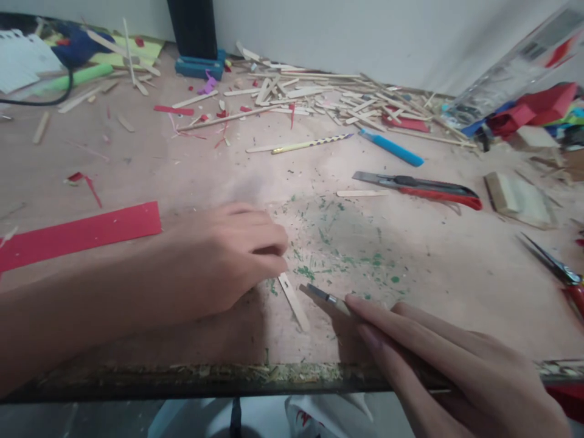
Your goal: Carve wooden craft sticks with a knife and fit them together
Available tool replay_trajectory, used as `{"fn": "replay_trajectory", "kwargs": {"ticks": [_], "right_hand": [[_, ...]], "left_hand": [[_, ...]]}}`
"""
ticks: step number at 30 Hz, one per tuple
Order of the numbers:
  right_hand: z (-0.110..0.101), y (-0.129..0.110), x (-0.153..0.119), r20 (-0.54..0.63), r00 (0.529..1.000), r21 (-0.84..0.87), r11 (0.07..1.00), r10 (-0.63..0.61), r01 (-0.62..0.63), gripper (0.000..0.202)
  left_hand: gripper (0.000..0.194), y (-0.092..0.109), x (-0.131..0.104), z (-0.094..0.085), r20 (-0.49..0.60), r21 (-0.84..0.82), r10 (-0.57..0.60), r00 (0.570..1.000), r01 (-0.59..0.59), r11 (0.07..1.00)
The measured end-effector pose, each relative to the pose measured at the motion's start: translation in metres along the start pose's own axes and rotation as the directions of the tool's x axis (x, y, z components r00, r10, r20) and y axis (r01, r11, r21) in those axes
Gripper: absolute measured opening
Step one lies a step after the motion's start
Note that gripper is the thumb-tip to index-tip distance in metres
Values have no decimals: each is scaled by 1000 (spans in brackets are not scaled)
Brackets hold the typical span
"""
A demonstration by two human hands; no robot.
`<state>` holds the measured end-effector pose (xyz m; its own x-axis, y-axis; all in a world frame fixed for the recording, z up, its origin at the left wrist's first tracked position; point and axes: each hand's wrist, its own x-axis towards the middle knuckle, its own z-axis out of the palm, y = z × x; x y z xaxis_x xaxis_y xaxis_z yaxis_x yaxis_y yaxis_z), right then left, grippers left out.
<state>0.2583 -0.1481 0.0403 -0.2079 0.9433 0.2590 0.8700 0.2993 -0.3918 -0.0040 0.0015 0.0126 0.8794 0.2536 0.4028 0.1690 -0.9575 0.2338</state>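
Note:
Near the table's front edge lies a wooden craft stick (295,306) with a small dark slot cut near its upper end. My left hand (237,252) is closed over that end, fingertips pressing it; the part under the fingers is hidden. From the right, my right hand (438,353) grips a thin craft knife (326,295) like a pen. Its blade points left and sits just right of the stick, apart from it. Green marks (342,261) cover the wood around and beyond the stick.
A red-handled utility knife (420,185), a blue cutter (392,148) and a pencil (312,144) lie farther back. Scissors (556,264) rest at right, a red paper strip (82,234) at left. Loose sticks (292,91) pile along the wall. Beside my right hand runs the worn table edge (182,374).

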Motion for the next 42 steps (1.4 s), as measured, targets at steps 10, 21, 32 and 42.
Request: {"fn": "replay_trajectory", "kwargs": {"ticks": [10,21,32,42], "right_hand": [[-12,5,4,110,994,201,979,-3,-20,34],[-8,17,-8,220,969,58,993,-109,98,45],[-5,12,1,189,974,73,991,-124,112,51],[-10,18,-6,252,963,92,993,-99,78,57]], "left_hand": [[32,-5,-1,-7,4,-227,-107,994,105,968],[38,-3,0,-8,21,-222,-144,989,145,964],[42,0,0,-6,12,-175,-176,984,175,969],[40,-1,-3,-1,15,-183,-226,974,225,957]]}}
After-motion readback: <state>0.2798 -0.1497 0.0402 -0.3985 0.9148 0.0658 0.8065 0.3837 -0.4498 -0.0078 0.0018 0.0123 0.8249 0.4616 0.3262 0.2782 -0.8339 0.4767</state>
